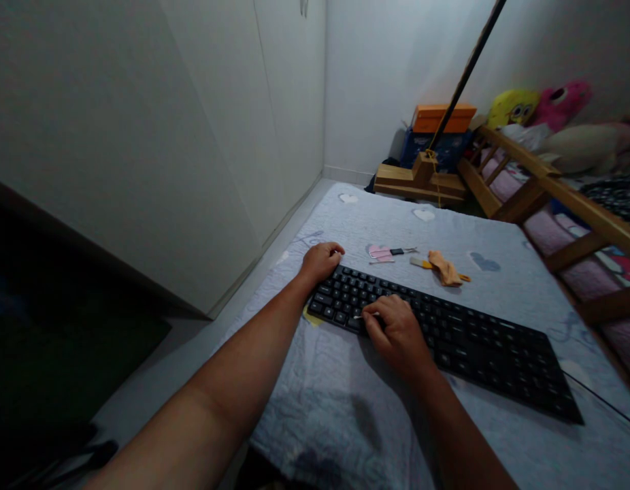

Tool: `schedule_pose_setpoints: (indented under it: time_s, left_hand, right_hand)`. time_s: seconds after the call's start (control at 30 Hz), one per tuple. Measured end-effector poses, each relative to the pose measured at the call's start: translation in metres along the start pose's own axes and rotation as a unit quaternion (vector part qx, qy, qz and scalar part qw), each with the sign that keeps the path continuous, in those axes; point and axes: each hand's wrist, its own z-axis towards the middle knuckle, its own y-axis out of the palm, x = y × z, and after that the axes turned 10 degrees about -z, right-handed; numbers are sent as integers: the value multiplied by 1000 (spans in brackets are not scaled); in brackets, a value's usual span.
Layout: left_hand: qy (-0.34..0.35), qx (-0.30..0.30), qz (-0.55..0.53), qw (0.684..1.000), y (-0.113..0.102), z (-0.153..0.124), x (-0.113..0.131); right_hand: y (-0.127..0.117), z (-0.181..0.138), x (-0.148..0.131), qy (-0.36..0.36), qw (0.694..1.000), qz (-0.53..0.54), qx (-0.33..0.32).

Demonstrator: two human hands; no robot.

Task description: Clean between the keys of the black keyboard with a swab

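A black computer keyboard (478, 337) lies slantwise across a light blue patterned cloth. At its far left corner, my left hand (322, 261) grips the edge with curled fingers. My right hand (394, 325) is over the lower left keys, its fingers pinching a thin white cotton swab (365, 316) whose tip is at the keys. Beyond the keyboard lie a wire tool with a black collar (396, 252), a thin white stick (381, 262) and a crumpled orange cloth (445, 269). A small brush with a yellow-orange handle (424, 263) is partly under that cloth.
The keyboard's cable (601, 396) runs off to the right. A pale wardrobe (203, 136) stands close on the left. Along the right is a wooden bed rail (575, 187) with plush toys behind it. A wooden stand (422, 178) holding a dark pole and an orange box (442, 118) are at the back.
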Motion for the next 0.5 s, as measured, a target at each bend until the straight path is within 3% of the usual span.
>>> schedule_pose_setpoints:
  time_s: [0.5]
  left_hand:
    - [0, -3, 1, 1000, 0, 0, 0]
  right_hand:
    - [-3, 0, 3, 15, 1000, -12, -2]
